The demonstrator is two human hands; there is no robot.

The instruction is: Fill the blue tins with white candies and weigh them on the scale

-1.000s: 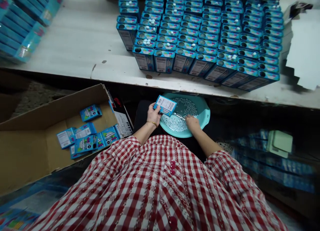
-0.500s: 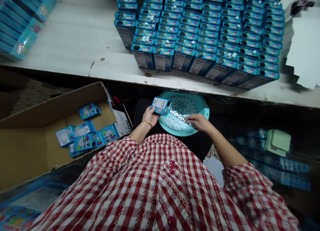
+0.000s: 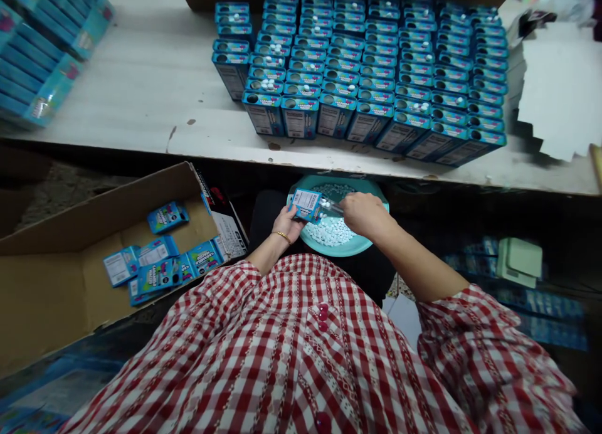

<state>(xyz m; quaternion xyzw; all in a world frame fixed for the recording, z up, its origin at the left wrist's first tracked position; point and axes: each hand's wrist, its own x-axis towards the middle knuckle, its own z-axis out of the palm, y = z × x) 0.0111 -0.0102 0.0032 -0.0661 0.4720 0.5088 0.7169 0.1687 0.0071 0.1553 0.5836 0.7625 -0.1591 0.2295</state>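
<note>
My left hand (image 3: pixel 288 223) grips a small blue box (image 3: pixel 306 206) over the left side of a teal bowl (image 3: pixel 371 241) that holds many small white pieces (image 3: pixel 332 232). My right hand (image 3: pixel 361 213) is closed round a thin clear scoop-like tool that I cannot make out well; its tip carries a few white pieces at the box's open end. Both hands hover above the bowl, which rests on my lap below the table edge.
A large block of upright open blue boxes (image 3: pixel 362 70) stands on the white table (image 3: pixel 141 76). More blue boxes (image 3: pixel 37 51) are stacked at far left. An open cardboard carton (image 3: pixel 56 277) at my left holds several blue boxes. White flat sheets (image 3: pixel 559 89) lie at right.
My right hand has lifted out of the white pieces and moved left up to the box's opening. My left hand has brought the box slightly lower and nearer to me.
</note>
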